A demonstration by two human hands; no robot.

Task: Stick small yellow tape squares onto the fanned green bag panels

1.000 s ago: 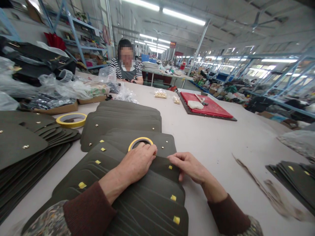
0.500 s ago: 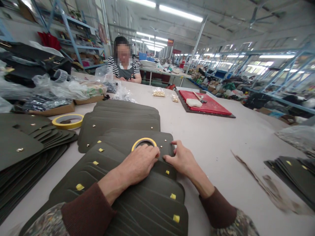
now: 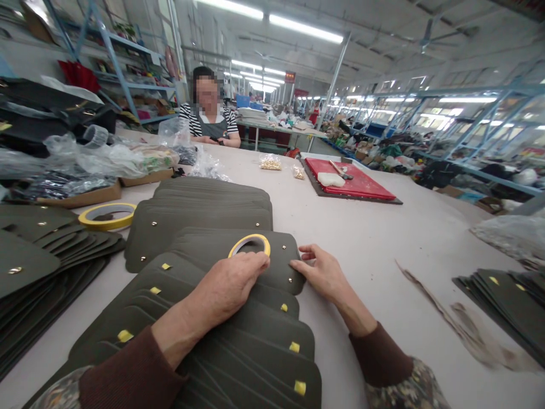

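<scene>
Head view: left grip (image 3: pixel 225 284) clamped on near rim of yellow tape roll (image 3: pixel 267 244), centre of frame; right grip (image 3: pixel 321 272), thumb and fingers apart, at right edge of dark panel (image 3: pixel 279 264), mid-frame. Roll likely light, firm; panel likely thin, bendy, best held by edges.

A factory workshop: a long hall lit by rows of tubes (image 3: pixel 305 29), with a fan (image 3: pixel 426 41) under the roof. Racks (image 3: pixel 113 57) of goods line both sides. A co-worker (image 3: pixel 208 128) sits across the broad bench (image 3: pixel 353 244), which carries stacked panels (image 3: pixel 204 215), bags of gold-coloured bits (image 3: pixel 270 163) and a hammer (image 3: pixel 339 168). Another laden bench (image 3: pixel 313 133) stands behind.
</scene>
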